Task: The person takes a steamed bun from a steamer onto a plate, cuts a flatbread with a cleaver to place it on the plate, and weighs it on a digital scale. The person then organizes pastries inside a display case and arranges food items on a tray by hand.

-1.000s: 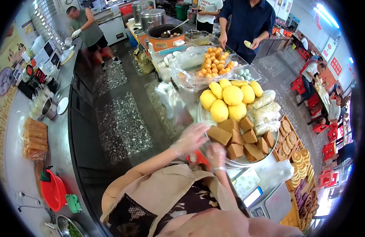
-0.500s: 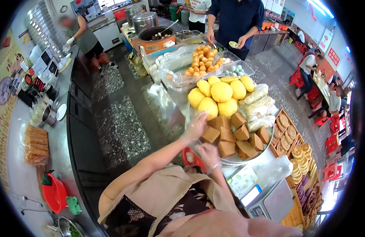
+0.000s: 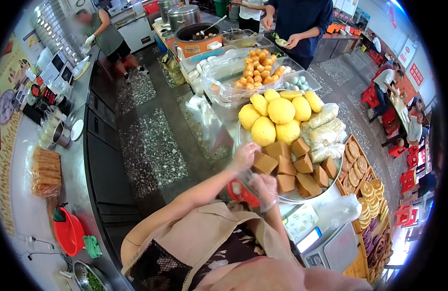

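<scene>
My left hand [image 3: 245,156], in a thin clear plastic glove, is held at the left rim of the round metal tray [image 3: 236,140]. Its fingers are curled together beside the nearest brown cake block [image 3: 264,163]; whether it touches the block I cannot tell. Lower and closer to my body, my right hand [image 3: 264,190], also gloved, is closed with its knuckles up. Anything inside either hand is hidden. Several brown blocks fill the tray's near side. Behind them are yellow round buns [image 3: 281,112] and bagged pale food [image 3: 326,132].
A scale [image 3: 339,246] and lit phone [image 3: 309,240] lie right of my body. Flat round breads [image 3: 367,203] stand beyond. Further back are a box of orange-brown fried balls [image 3: 259,69] and a person in dark clothes [image 3: 301,22]. A steel counter [image 3: 78,184] runs along the left.
The view has shifted slightly, moving the tray rightward in the picture. My left hand's fingers, stretched toward the yellow buns before, are now curled in. My right hand stays closed.
</scene>
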The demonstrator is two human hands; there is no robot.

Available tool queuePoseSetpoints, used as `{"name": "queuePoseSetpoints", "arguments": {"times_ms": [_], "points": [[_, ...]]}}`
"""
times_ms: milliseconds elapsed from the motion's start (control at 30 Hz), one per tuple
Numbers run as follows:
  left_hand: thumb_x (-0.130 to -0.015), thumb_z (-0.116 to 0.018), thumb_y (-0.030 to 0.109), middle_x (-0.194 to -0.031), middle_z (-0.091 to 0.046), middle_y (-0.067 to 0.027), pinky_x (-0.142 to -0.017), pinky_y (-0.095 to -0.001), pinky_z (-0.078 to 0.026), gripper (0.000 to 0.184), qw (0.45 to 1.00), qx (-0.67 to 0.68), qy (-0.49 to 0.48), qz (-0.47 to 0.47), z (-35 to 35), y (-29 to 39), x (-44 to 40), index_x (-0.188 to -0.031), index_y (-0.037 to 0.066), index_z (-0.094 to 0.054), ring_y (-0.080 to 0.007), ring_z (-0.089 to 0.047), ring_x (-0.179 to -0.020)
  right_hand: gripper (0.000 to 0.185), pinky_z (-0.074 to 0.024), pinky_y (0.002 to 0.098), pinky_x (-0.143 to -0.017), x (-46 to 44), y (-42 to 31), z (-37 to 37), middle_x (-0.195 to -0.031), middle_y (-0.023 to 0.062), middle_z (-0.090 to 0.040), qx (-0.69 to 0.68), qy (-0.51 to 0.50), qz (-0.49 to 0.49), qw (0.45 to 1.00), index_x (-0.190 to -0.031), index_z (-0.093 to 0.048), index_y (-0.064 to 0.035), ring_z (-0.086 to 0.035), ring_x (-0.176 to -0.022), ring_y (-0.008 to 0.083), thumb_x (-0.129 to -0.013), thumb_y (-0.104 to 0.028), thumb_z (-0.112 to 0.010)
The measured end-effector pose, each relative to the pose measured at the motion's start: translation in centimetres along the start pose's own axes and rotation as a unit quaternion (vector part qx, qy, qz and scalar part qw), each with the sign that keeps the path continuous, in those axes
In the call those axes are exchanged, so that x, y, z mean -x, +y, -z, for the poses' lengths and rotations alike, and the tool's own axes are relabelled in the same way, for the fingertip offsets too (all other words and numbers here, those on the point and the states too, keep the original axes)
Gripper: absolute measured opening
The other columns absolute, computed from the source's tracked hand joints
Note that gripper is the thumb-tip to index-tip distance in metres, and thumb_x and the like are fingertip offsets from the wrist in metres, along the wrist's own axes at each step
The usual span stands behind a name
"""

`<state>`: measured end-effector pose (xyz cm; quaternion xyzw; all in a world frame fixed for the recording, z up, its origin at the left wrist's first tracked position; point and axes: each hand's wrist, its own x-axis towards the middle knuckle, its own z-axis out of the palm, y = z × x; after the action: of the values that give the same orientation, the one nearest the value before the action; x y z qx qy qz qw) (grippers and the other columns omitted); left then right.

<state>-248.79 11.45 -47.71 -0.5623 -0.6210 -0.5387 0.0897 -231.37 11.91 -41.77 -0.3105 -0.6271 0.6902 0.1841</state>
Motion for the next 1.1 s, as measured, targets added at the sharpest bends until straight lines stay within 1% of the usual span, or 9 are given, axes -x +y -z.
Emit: {"name": "queuePoseSetpoints", "arguments": {"times_ms": [267,467,567,700,800,833,900,1000,1100], "points": [[-0.073,-0.051,-0.001,-0.074,-0.061,-0.0100,-0.064,-0.0388,-0.051,0.012,1.000,-0.007,-0.021,0.004,0.2,-0.3,0.0,-0.070,0.007,-0.059,-0.0306,-0.062,-0.072,0.031,-0.0411,0.0258,-0.056,-0.1,-0.1,-0.2,-0.061,0.0020,-0.059,0.072,0.018,0.039,0.997,-0.067,-0.062,0.0009,-0.049,-0.059,0.0075,-0.090,-0.020,-0.059],[-0.073,-0.052,0.001,-0.070,-0.060,-0.0090,-0.060,-0.0403,-0.049,0.011,1.000,-0.001,-0.030,-0.003,0.4,-0.3,-0.1,-0.069,0.008,-0.058,-0.0303,-0.060,-0.066,0.032,-0.0408,0.0256,-0.057,0.0,-0.3,-0.4,-0.061,0.0018,-0.057,0.084,0.039,0.028,0.995,-0.066,-0.061,0.0006,-0.048,-0.058,0.0077,-0.091,-0.019,-0.059],[-0.074,-0.052,0.001,-0.070,-0.060,-0.0091,-0.059,-0.0401,-0.049,0.011,1.000,0.006,-0.028,-0.007,0.2,-0.5,-0.1,-0.069,0.008,-0.059,-0.0303,-0.060,-0.065,0.031,-0.0407,0.0259,-0.057,0.0,0.0,-0.7,-0.061,0.0022,-0.057,0.040,0.049,0.010,0.998,-0.066,-0.061,0.0010,-0.048,-0.058,0.0075,-0.090,-0.019,-0.059],[-0.073,-0.052,0.001,-0.071,-0.060,-0.0093,-0.060,-0.0401,-0.049,0.011,0.999,0.000,-0.032,-0.002,-0.1,-0.5,0.3,-0.069,0.008,-0.060,-0.0305,-0.061,-0.066,0.031,-0.0408,0.0267,-0.056,0.2,-0.1,-0.6,-0.060,0.0018,-0.058,0.052,0.041,0.018,0.998,-0.066,-0.062,0.0008,-0.049,-0.058,0.0078,-0.090,-0.019,-0.059],[-0.073,-0.057,0.009,-0.073,-0.060,-0.0093,-0.063,-0.0393,-0.049,0.008,0.999,-0.001,-0.041,-0.010,-0.7,-1.5,1.1,-0.067,0.010,-0.061,-0.0284,-0.060,-0.069,0.034,-0.0393,0.0276,-0.054,-0.7,2.7,-0.2,-0.059,0.0012,-0.056,0.093,0.068,0.061,0.992,-0.066,-0.063,-0.0007,-0.048,-0.057,0.0091,-0.090,-0.023,-0.057],[-0.073,-0.057,0.011,-0.074,-0.061,-0.0087,-0.063,-0.0401,-0.049,0.008,0.999,0.000,-0.033,-0.005,-1.0,-2.0,1.4,-0.066,0.012,-0.062,-0.0284,-0.060,-0.069,0.036,-0.0372,0.0271,-0.052,-0.4,1.7,-0.8,-0.056,0.0018,-0.054,0.106,0.082,0.060,0.989,-0.064,-0.062,-0.0003,-0.046,-0.055,0.0094,-0.090,-0.025,-0.057],[-0.070,-0.058,0.013,-0.070,-0.060,-0.0080,-0.065,-0.0408,-0.049,0.008,1.000,-0.008,-0.019,-0.011,-0.7,-1.6,1.1,-0.064,0.012,-0.062,-0.0283,-0.061,-0.068,0.039,-0.0337,0.0278,-0.050,-1.0,2.3,-1.1,-0.052,0.0006,-0.051,0.147,0.101,0.140,0.974,-0.060,-0.061,-0.0013,-0.043,-0.052,0.0094,-0.090,-0.026,-0.056],[-0.072,-0.056,0.012,-0.068,-0.060,-0.0073,-0.063,-0.0406,-0.048,0.010,0.999,-0.025,-0.031,-0.004,0.2,-0.7,0.7,-0.063,0.011,-0.061,-0.0277,-0.061,-0.068,0.039,-0.0342,0.0268,-0.054,-1.0,2.1,-1.3,-0.054,0.0009,-0.052,0.110,0.070,0.090,0.987,-0.060,-0.061,0.0002,-0.044,-0.055,0.0095,-0.090,-0.026,-0.058],[-0.072,-0.056,0.011,-0.070,-0.061,-0.0073,-0.063,-0.0409,-0.048,0.010,0.999,-0.014,-0.032,0.018,-0.4,-1.2,0.9,-0.063,0.011,-0.060,-0.0288,-0.061,-0.068,0.038,-0.0335,0.0253,-0.056,-0.7,1.2,-1.2,-0.057,0.0010,-0.053,0.109,0.050,0.073,0.990,-0.061,-0.060,0.0008,-0.043,-0.057,0.0089,-0.090,-0.024,-0.060]]}}
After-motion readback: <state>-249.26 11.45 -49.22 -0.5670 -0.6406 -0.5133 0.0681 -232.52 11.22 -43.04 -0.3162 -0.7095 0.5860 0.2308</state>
